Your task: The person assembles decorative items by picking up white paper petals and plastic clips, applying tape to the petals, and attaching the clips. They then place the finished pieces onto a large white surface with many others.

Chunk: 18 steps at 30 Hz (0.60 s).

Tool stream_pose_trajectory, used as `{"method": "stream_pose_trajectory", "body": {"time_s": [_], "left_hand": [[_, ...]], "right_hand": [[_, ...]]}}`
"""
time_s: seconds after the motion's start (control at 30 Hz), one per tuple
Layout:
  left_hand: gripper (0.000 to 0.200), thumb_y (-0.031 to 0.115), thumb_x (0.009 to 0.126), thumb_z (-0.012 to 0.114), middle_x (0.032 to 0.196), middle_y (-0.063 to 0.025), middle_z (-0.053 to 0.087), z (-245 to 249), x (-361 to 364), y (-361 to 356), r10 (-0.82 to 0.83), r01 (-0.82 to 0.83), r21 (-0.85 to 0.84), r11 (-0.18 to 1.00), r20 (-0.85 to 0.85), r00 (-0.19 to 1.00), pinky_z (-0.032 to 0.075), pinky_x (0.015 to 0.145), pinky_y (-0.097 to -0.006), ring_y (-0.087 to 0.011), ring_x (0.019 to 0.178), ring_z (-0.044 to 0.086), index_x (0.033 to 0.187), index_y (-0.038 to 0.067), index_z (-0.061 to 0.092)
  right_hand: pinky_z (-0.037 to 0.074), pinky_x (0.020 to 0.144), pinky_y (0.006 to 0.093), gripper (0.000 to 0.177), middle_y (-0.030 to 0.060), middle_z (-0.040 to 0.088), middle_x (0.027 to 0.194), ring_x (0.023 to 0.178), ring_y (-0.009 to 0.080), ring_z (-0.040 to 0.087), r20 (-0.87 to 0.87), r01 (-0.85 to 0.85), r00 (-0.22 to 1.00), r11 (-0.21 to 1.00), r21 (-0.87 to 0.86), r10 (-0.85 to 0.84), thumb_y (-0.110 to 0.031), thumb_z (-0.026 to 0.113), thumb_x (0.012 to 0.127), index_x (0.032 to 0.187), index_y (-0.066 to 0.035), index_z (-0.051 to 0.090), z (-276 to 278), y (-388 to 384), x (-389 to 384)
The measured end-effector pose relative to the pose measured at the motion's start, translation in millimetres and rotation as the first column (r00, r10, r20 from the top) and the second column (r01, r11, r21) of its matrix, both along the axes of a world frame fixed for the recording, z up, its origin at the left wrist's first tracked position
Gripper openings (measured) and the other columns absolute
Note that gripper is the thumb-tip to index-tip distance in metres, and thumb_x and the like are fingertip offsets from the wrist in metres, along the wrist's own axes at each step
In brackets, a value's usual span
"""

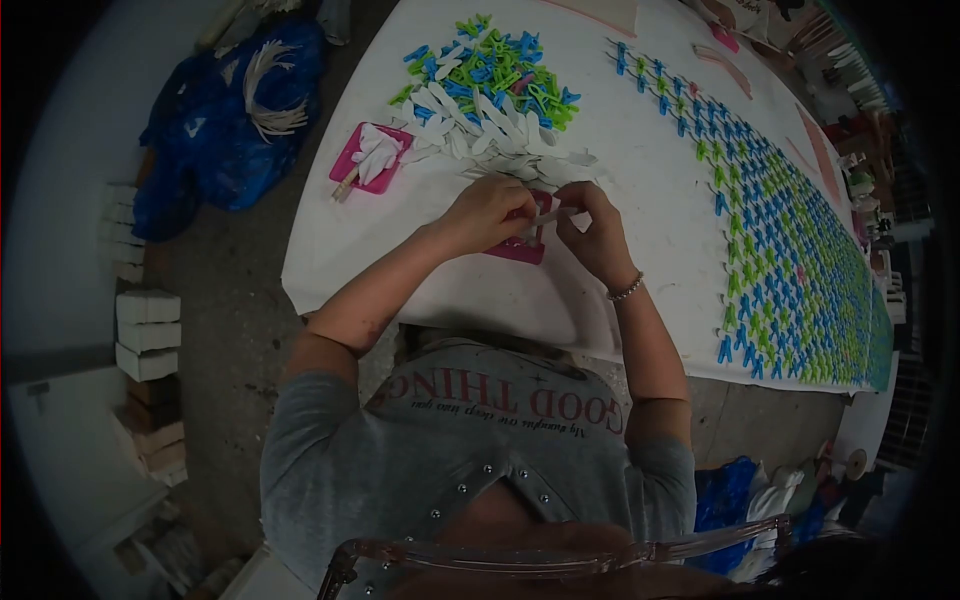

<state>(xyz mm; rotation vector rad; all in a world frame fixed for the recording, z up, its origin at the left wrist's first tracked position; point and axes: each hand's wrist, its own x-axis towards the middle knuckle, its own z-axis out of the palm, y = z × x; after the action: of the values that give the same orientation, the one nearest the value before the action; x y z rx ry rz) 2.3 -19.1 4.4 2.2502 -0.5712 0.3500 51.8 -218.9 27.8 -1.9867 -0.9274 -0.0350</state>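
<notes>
Over the near part of the table, my left hand and my right hand are close together with bent fingers. A small whitish strip spans the gap between them, its ends in the fingertips of both hands. Under my hands lies a pink tray, partly covered by them; its contents are hard to make out. Just beyond is a heap of white, flat, leaf-shaped pieces. Blue and green clothespins are piled behind that heap.
Left on the white-covered table, a second pink tray holds a crumpled white cloth. Rows of clipped blue and green clothespins cover the right side. A blue plastic bag and stacked white boxes stand left on the floor.
</notes>
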Motion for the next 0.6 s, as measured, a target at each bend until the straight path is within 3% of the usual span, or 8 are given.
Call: {"method": "stream_pose_trajectory", "body": {"time_s": [0.07, 0.13, 0.17, 0.23, 0.33, 0.43, 0.53, 0.6], "left_hand": [[0.012, 0.013, 0.071, 0.068, 0.075, -0.0076, 0.059, 0, -1, -3, 0.013, -0.013, 0.0, 1.0, 0.012, 1.0, 0.045, 0.07, -0.0402, -0.0288, 0.077, 0.057, 0.075, 0.007, 0.059], [0.011, 0.012, 0.071, 0.068, 0.074, -0.0078, 0.06, -3, -2, -5, 0.053, -0.052, -0.073, 0.996, 0.017, 0.998, 0.046, 0.068, -0.0398, -0.0292, 0.074, 0.058, 0.075, 0.007, 0.059], [0.011, 0.012, 0.071, 0.068, 0.074, -0.0078, 0.06, -1, -5, -6, 0.056, -0.055, -0.073, 0.996, 0.018, 0.998, 0.046, 0.068, -0.0398, -0.0292, 0.074, 0.058, 0.075, 0.007, 0.059], [0.01, 0.011, 0.072, 0.067, 0.071, -0.0075, 0.06, 4, -11, -8, 0.111, -0.155, -0.278, 0.948, -0.165, 0.98, 0.046, 0.066, -0.036, -0.0265, 0.073, 0.059, 0.075, 0.006, 0.06], [0.01, 0.01, 0.075, 0.066, 0.076, -0.0056, 0.059, 3, -15, -5, 0.084, -0.179, -0.319, 0.931, -0.291, 0.953, 0.046, 0.066, -0.0315, -0.0209, 0.073, 0.059, 0.081, 0.006, 0.059], [0.021, 0.003, 0.077, 0.065, 0.089, -0.0019, 0.057, 2, -12, 2, 0.073, -0.203, -0.352, 0.914, -0.349, 0.934, 0.048, 0.071, -0.0257, -0.0117, 0.08, 0.056, 0.096, 0.006, 0.055], [0.03, 0.001, 0.076, 0.065, 0.094, -0.0009, 0.055, 11, -4, 10, -0.015, -0.102, -0.435, 0.895, -0.256, 0.967, 0.047, 0.075, -0.0249, -0.0093, 0.088, 0.054, 0.102, 0.006, 0.05], [0.031, 0.001, 0.076, 0.064, 0.095, -0.0009, 0.054, 11, -2, 13, -0.074, -0.078, -0.467, 0.881, -0.298, 0.952, 0.047, 0.077, -0.0247, -0.0089, 0.09, 0.052, 0.103, 0.005, 0.05]], "right_hand": [[0.049, 0.069, 0.0299, 0.028, 0.0054, 0.058, 0.085, 0.075, 0.0164, 0.057, -0.038, -0.015, 0.999, 0.998, 0.063, 0.017, 0.003, 0.063, 0.074, 0.1, -0.006, 0.057, -1, 4, 2], [0.044, 0.072, 0.0226, 0.038, 0.0004, 0.054, 0.094, 0.081, 0.0084, 0.051, -0.338, -0.002, 0.938, 0.977, 0.215, 0.077, 0.008, 0.06, 0.076, 0.11, -0.005, 0.051, -8, 7, 2], [0.044, 0.072, 0.0226, 0.038, 0.0004, 0.054, 0.094, 0.081, 0.0084, 0.051, -0.337, -0.005, 0.938, 0.977, 0.215, 0.079, 0.008, 0.06, 0.076, 0.11, -0.005, 0.051, -9, 9, 1], [0.044, 0.072, 0.0208, 0.042, -0.0012, 0.051, 0.095, 0.081, 0.007, 0.049, -0.548, -0.002, 0.811, 0.938, 0.347, 0.205, 0.01, 0.059, 0.077, 0.114, -0.005, 0.047, -11, 13, -3], [0.043, 0.072, 0.0201, 0.043, -0.0015, 0.05, 0.092, 0.08, 0.0066, 0.048, -0.609, 0.043, 0.768, 0.934, 0.355, 0.196, 0.009, 0.059, 0.076, 0.114, -0.006, 0.047, -21, 16, -9], [0.043, 0.073, 0.0214, 0.042, -0.0012, 0.049, 0.09, 0.08, 0.0074, 0.048, -0.441, -0.023, 0.886, 0.964, 0.266, 0.143, 0.007, 0.06, 0.077, 0.114, -0.006, 0.047, -31, 18, -8], [0.044, 0.069, 0.0258, 0.041, 0.0011, 0.049, 0.086, 0.075, 0.0108, 0.049, -0.285, -0.078, 0.95, 0.982, 0.173, 0.126, 0.004, 0.061, 0.074, 0.111, -0.006, 0.047, -26, 22, -10], [0.044, 0.069, 0.0259, 0.039, 0.0019, 0.05, 0.085, 0.074, 0.0121, 0.05, -0.264, -0.087, 0.956, 0.984, 0.157, 0.127, 0.004, 0.06, 0.074, 0.109, -0.006, 0.048, -27, 23, -10]]}}
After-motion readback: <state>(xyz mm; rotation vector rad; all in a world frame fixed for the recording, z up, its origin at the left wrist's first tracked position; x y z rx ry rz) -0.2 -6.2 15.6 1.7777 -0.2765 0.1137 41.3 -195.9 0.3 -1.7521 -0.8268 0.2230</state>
